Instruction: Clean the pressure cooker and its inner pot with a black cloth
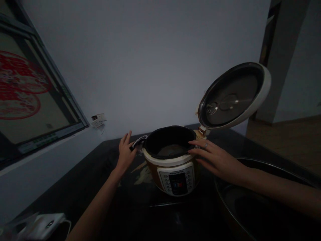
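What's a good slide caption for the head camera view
Left hand and right hand flank an electric pressure cooker, its hinged lid raised.

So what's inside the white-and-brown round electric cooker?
A black round inner pot; its paler bottom shows dimly, too dark to tell whether it holds anything. The near rim hides the bottom's front edge; the right hand covers some rim.

I count one left hand [124,151] and one right hand [215,159], one cooker [177,182], one lid [230,97] and one wide round vessel [238,202]. There's one table [92,169], one window [56,105] and two red decorations [22,73].
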`<action>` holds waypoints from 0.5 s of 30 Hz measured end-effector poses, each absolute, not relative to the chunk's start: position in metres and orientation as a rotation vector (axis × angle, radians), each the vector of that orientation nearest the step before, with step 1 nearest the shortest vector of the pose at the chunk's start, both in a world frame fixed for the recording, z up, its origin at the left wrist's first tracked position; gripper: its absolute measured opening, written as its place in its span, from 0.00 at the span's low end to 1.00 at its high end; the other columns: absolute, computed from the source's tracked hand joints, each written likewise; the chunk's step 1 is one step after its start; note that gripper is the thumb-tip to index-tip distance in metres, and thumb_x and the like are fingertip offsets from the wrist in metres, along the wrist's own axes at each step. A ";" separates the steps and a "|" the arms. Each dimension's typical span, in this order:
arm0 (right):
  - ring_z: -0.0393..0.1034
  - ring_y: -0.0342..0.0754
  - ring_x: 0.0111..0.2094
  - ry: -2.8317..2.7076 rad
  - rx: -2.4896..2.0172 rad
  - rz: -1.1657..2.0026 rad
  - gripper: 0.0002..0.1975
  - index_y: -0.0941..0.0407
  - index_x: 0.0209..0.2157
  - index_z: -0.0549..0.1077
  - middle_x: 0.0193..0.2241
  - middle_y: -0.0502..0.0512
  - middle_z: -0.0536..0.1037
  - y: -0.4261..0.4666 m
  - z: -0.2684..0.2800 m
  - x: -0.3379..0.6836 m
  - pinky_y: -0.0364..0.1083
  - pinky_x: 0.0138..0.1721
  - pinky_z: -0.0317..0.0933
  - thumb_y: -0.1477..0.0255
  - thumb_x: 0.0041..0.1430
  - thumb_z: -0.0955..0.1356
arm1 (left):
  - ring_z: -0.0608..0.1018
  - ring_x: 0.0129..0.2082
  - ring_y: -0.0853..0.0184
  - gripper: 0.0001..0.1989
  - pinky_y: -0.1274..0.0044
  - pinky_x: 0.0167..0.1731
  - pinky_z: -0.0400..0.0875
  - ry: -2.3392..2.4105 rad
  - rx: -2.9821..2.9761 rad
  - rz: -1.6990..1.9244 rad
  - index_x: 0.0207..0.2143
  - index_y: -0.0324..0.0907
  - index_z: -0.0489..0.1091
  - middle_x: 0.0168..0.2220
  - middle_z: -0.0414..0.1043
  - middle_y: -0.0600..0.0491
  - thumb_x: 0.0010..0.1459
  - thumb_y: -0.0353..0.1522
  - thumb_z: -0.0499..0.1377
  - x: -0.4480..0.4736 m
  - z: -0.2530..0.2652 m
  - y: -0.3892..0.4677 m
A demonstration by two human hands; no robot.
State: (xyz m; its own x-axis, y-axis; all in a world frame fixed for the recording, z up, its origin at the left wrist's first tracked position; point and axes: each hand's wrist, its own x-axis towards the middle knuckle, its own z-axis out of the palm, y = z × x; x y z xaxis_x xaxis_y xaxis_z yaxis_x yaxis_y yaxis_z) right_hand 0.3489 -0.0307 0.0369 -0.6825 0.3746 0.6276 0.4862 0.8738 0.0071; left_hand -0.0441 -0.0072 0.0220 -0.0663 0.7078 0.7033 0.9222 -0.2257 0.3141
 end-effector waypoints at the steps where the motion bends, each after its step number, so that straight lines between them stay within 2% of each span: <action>1: 0.62 0.55 0.61 -2.423 -0.617 -0.236 0.17 0.57 0.55 0.69 0.59 0.64 0.68 -0.030 0.036 0.348 0.61 0.57 0.63 0.76 0.65 0.61 | 0.63 0.64 0.53 0.14 0.53 0.65 0.46 -1.767 -2.013 -1.145 0.42 0.44 0.77 0.61 0.66 0.48 0.58 0.35 0.54 -0.041 0.024 -0.010; 3: 0.59 0.56 0.63 -2.469 -0.627 -0.230 0.21 0.56 0.59 0.65 0.62 0.62 0.64 -0.029 0.035 0.346 0.61 0.59 0.61 0.75 0.65 0.62 | 0.70 0.59 0.57 0.17 0.55 0.65 0.47 -1.838 -2.137 -1.143 0.49 0.46 0.74 0.56 0.73 0.51 0.60 0.35 0.52 -0.034 0.026 -0.018; 6: 0.54 0.55 0.66 -2.512 -0.668 -0.165 0.25 0.54 0.63 0.61 0.65 0.60 0.60 -0.029 0.032 0.343 0.62 0.62 0.56 0.74 0.64 0.63 | 0.75 0.54 0.59 0.21 0.63 0.60 0.62 -1.993 -2.197 -1.214 0.54 0.45 0.71 0.53 0.75 0.51 0.61 0.36 0.51 -0.026 0.030 -0.022; 9: 0.51 0.55 0.67 -2.537 -0.696 -0.108 0.28 0.52 0.64 0.60 0.66 0.58 0.58 -0.028 0.028 0.341 0.62 0.64 0.53 0.74 0.63 0.64 | 0.77 0.50 0.59 0.21 0.69 0.52 0.69 -2.099 -2.171 -1.214 0.53 0.42 0.72 0.49 0.78 0.50 0.61 0.37 0.50 -0.024 0.039 -0.005; 15: 0.49 0.56 0.68 -2.591 -0.737 -0.099 0.30 0.53 0.65 0.57 0.67 0.58 0.56 -0.029 0.026 0.340 0.64 0.64 0.52 0.74 0.63 0.65 | 0.79 0.43 0.60 0.18 0.71 0.44 0.72 -2.161 -2.167 -1.158 0.44 0.38 0.76 0.42 0.80 0.47 0.60 0.35 0.50 -0.017 0.060 0.069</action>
State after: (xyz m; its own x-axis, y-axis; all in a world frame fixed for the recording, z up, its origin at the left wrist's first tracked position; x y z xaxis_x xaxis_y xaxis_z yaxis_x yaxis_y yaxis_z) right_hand 0.3396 -0.0291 0.0257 -0.7601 0.4839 0.4337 0.5154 0.8554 -0.0510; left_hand -0.0174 0.0690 0.0595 -0.1179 0.9172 0.3805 0.8249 -0.1229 0.5517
